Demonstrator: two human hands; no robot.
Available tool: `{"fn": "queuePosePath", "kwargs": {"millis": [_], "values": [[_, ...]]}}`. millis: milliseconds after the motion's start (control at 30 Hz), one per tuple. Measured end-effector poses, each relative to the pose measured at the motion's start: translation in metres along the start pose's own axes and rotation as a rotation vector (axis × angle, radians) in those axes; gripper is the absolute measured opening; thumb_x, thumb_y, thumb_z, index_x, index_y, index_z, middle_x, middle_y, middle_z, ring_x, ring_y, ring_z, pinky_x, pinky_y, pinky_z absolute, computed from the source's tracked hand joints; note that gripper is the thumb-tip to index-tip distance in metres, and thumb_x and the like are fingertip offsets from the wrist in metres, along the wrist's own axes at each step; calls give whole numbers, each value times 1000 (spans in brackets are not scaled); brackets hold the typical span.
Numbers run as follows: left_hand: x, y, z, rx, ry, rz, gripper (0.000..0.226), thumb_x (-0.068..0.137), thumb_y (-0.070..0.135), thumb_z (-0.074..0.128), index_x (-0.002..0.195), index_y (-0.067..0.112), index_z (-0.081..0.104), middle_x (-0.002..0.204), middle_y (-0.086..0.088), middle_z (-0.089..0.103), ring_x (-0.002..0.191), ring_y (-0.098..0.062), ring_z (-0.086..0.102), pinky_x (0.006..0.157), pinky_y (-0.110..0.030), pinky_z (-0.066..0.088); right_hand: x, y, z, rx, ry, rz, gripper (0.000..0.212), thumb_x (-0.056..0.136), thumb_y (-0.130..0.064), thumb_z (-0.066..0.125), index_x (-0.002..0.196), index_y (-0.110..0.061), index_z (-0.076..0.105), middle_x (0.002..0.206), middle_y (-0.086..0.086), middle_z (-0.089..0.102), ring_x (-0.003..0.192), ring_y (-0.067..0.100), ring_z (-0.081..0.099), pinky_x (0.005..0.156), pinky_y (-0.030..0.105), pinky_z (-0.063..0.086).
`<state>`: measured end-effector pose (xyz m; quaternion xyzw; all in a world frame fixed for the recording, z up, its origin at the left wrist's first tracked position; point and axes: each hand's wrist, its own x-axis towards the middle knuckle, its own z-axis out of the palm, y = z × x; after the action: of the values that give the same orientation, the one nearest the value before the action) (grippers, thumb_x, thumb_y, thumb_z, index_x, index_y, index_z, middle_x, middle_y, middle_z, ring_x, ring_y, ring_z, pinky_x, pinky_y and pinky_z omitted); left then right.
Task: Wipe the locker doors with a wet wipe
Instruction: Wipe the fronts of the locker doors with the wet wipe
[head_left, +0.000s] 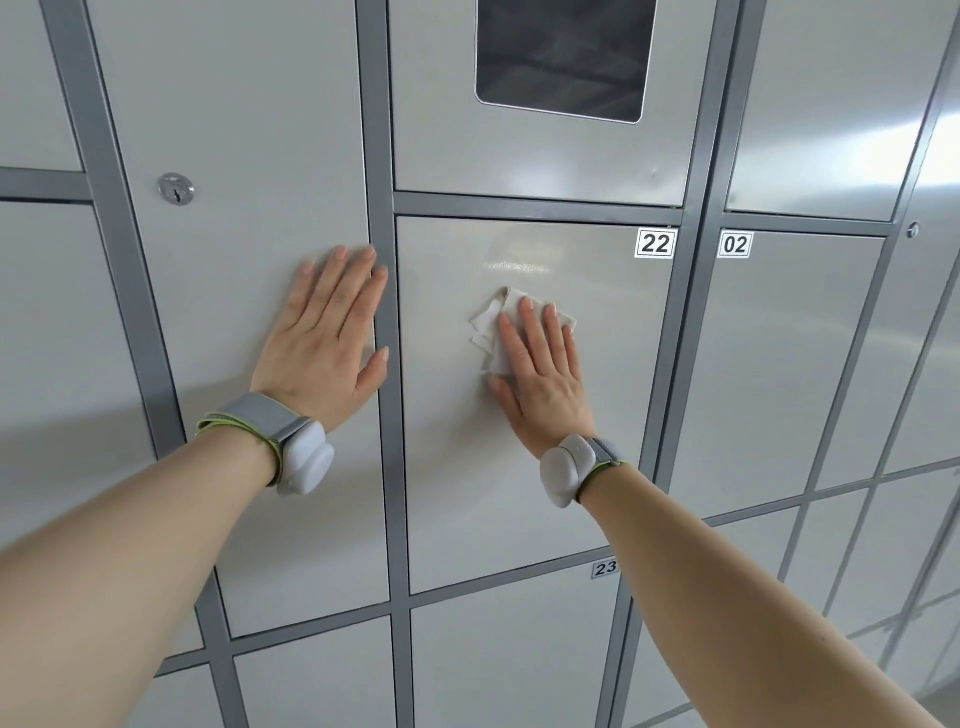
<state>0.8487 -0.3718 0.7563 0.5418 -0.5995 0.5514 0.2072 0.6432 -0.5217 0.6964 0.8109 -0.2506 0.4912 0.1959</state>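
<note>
A grey locker door (597, 415) numbered 22 fills the centre of the head view. My right hand (543, 379) lies flat on it with straight fingers, pressing a crumpled white wet wipe (493, 325) against the panel. Part of the wipe sticks out above and left of the fingers. A faint wet streak shows just above the wipe. My left hand (327, 343) rests flat, fingers straight, on the tall door (234, 130) to the left, its fingertips reaching the dark grey frame post (384, 218).
Above door 22 is a panel with a dark screen (563, 57). The left door has a keyhole lock (176, 188). Door 02 (769, 374) lies to the right, door 23 (509, 649) below. Both wrists wear white devices on grey straps.
</note>
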Motion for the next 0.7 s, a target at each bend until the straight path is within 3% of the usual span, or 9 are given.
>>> {"fn": "queuePosePath", "kwargs": {"millis": [200,433,700], "values": [[4,-18,-5,34,14,-131,65,86,26,41,142,-5,28,152,-23,25,141,-37,16,118,-46,1,49,-17,-20,112,43,105,64,95,-41,33,150,-10,23,158,13,13,146,38,5,119,48,2],[3,-19,-1,33,26,-136,64,89,27,38,143,-5,27,152,-23,24,142,-37,16,118,-45,-2,74,-29,-16,105,144,107,64,95,-39,35,150,-8,24,158,16,17,145,41,7,117,39,-9],[1,-16,3,54,46,-138,65,89,28,40,143,-4,26,152,-22,25,142,-37,15,118,-46,-1,43,-26,1,72,97,-32,62,97,-39,38,149,-8,24,157,13,19,145,35,5,119,47,0]]}}
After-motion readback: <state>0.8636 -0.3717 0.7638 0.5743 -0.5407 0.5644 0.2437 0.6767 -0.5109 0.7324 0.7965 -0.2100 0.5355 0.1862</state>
